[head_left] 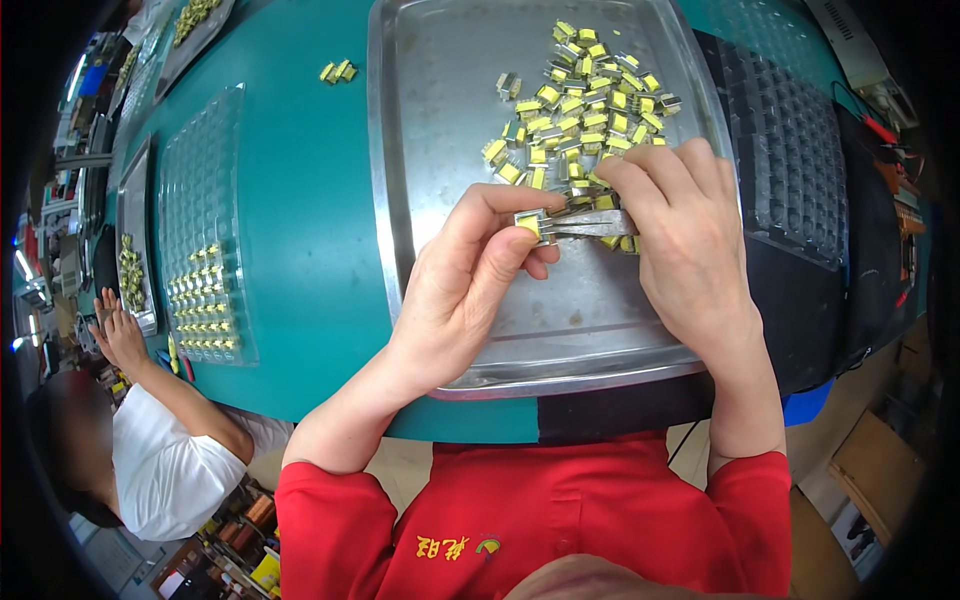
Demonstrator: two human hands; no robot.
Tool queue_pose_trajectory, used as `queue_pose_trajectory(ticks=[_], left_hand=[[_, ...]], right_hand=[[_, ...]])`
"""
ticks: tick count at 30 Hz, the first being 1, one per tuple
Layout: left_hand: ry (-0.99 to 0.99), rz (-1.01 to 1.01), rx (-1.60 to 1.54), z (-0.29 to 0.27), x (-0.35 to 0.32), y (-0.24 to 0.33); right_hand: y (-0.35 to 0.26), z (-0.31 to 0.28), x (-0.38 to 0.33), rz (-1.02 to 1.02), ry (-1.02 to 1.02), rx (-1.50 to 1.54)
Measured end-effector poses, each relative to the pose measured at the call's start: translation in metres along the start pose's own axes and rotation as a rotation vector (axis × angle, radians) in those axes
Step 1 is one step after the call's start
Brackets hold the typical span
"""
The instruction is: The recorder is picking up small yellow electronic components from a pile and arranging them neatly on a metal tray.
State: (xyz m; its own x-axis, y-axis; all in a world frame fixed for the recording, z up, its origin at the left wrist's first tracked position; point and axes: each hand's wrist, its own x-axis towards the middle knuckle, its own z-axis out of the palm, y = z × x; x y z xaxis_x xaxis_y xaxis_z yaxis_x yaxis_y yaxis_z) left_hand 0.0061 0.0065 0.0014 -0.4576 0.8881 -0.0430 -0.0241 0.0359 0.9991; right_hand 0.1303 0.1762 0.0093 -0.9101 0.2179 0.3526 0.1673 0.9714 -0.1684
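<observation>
My left hand (452, 275) pinches a small yellow-wrapped transformer (528, 226) with metal pins between thumb and fingertips. In my right hand (692, 235) is a pair of grey metal tweezers (598, 223), its narrow tips pointing left and meeting the transformer's pin side. Whether the tips grip a pin is too small to tell. Both hands are above a shallow metal tray (440, 120). A loose heap of similar yellow transformers (590, 105) lies in it just beyond my hands, partly hidden by my right hand.
Left on the green table (310, 200) is a clear plastic blister tray (205, 150), its near part filled with transformers. An empty-looking blister tray (790, 150) lies right of the metal tray. Several loose transformers (338, 72) sit at upper left. A co-worker in a white sleeve (175, 460) is at far left.
</observation>
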Motion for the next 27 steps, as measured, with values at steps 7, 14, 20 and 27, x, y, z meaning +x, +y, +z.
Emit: queue_pose_trajectory(ticks=[7, 14, 20, 27], left_hand=[[0.013, 0.014, 0.108, 0.000, -0.001, 0.000], [0.026, 0.058, 0.225, 0.000, -0.004, 0.003], [0.009, 0.024, 0.238, 0.000, -0.004, 0.003], [0.052, 0.090, 0.216, 0.000, -0.002, 0.001]], right_hand=[[-0.002, 0.003, 0.001, -0.008, 0.016, -0.053], [0.003, 0.005, 0.000, -0.027, -0.017, -0.014], [0.009, 0.005, 0.005, -0.069, 0.044, -0.038], [0.008, 0.004, 0.005, -0.072, 0.087, -0.085]])
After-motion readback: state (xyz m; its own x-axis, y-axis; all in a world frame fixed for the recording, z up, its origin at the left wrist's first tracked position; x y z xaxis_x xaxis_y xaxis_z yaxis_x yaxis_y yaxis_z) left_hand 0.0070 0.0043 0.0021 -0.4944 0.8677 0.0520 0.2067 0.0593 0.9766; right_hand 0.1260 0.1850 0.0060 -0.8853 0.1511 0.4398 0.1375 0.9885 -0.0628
